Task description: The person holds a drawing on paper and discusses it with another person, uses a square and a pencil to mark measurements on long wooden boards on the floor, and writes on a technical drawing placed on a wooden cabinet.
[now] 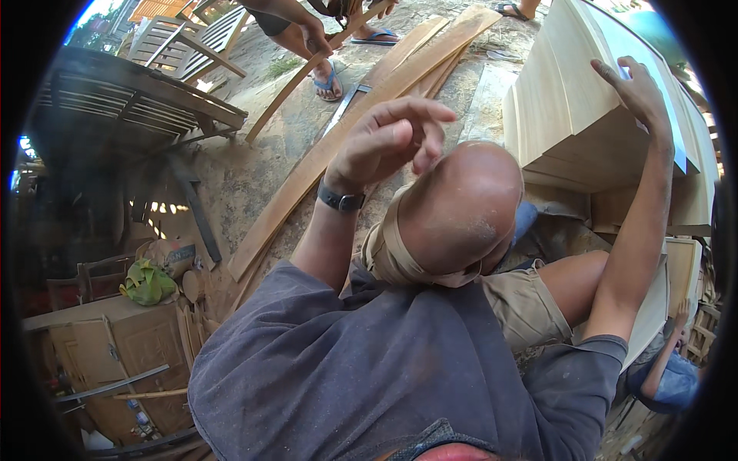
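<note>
Dusty ground [280,157] spreads across my remote view. To the right sits a pale wooden cabinet [550,84]; ahead lie long planks [419,74]. I see the knee [478,203], and near it the left hand [392,138], loosely curled, empty. The right hand [639,92] splays wide at the cabinet's edge; contact I cannot tell. A dark wristwatch [340,198] circles the left wrist.
</note>
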Available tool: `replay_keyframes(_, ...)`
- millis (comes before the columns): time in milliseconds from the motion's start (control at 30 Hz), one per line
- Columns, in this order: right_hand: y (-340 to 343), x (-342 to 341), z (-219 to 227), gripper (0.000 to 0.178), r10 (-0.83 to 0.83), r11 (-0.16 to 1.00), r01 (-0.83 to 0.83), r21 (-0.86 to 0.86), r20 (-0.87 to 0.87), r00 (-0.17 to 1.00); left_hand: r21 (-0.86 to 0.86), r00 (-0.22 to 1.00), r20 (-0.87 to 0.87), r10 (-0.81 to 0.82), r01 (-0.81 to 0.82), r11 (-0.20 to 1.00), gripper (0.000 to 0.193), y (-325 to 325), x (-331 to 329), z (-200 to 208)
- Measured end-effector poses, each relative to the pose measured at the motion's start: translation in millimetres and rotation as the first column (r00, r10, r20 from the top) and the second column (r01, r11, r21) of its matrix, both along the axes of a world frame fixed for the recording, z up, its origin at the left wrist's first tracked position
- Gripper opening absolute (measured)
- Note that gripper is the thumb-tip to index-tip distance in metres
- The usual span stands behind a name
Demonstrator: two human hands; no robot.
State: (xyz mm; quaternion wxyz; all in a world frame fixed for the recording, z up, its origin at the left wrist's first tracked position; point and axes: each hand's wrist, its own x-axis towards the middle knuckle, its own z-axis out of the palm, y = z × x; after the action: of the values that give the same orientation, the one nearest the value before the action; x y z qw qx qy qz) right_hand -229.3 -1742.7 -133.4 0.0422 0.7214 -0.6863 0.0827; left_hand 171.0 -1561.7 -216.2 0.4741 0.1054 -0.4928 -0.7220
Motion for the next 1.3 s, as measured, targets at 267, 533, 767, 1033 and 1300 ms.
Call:
replay_keyframes(267, -8.7, 12.5, -17.6, 0.066, -0.011, 0.996, 0.009, -0.092, -0.02, 1.0, 0.098, 0.465, 0.862, 0.203, -0.545, 0.832, 0.038, -0.6, 81.8, -307.3)
replay_keyframes(533, -4.3, -4.7, -13.5, 0.063, -0.046, 0.995, 0.038, -0.093, -0.08, 0.996, 0.196, 0.531, 0.838, 0.124, -0.506, 0.84, 0.037, 96.7, 15.8, -363.5)
replay_keyframes(767, -0.5, 6.6, -13.6, 0.063, -0.051, 0.995, 0.046, -0.084, -0.051, 0.997, 0.137, 0.507, 0.816, 0.28, -0.639, 0.757, 0.036, 141.0, 30.1, -357.3)
replay_keyframes(1033, 0.9, -3.7, -13.8, 0.062, -0.003, 0.997, 0.001, -0.081, -0.019, 1.0, -0.13, 0.176, 0.895, 0.409, -0.776, 0.617, 0.035, 138.5, 91.7, -370.1)
replay_keyframes(1300, 3.7, -13.5, -15.1, 0.056, 0.05, 0.995, -0.049, -0.09, 0.016, 0.999, -0.513, -0.416, 0.856, 0.306, -0.618, 0.595, 0.056, 119.3, 139.2, -360.8)
